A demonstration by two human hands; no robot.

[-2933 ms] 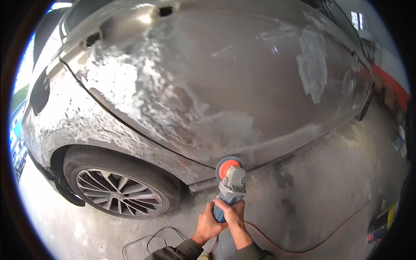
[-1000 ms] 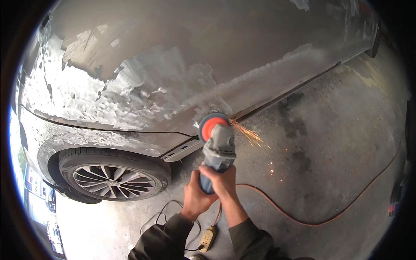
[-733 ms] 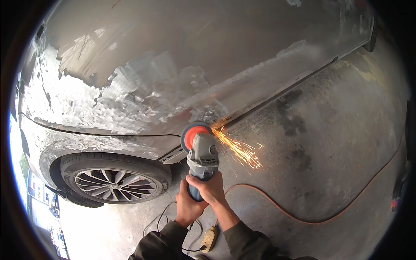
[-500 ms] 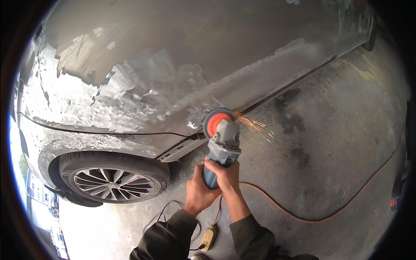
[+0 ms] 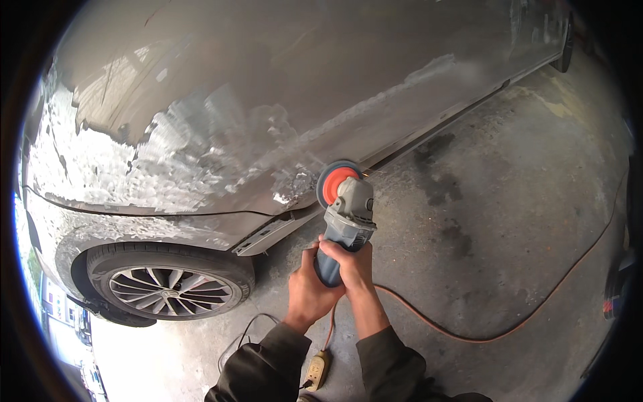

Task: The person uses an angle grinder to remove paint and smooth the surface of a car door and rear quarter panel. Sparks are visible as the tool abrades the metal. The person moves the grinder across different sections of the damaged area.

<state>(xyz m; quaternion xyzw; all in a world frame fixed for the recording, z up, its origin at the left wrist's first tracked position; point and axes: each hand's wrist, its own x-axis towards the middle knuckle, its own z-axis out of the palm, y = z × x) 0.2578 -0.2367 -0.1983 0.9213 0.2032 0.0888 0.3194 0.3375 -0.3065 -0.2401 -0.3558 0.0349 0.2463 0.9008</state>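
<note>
Both my hands grip the grey-blue body of an angle grinder (image 5: 345, 221). My left hand (image 5: 309, 289) wraps the rear of the handle from the left. My right hand (image 5: 348, 262) closes over it from above. The grinder's orange disc (image 5: 333, 182) presses against the lower edge of a grey car door (image 5: 268, 114), whose paint is ground away in bright bare-metal patches. A few faint sparks show to the right of the disc.
A car wheel with an alloy rim (image 5: 167, 288) stands at lower left. An orange power cable (image 5: 482, 335) curves across the stained concrete floor to a yellow plug socket (image 5: 316, 370) near my sleeves. A thin black cord loops beside it.
The grinder has shifted left then right along the door's lower edge. The heavy spray of sparks has faded to almost nothing. My hands keep the same grip.
</note>
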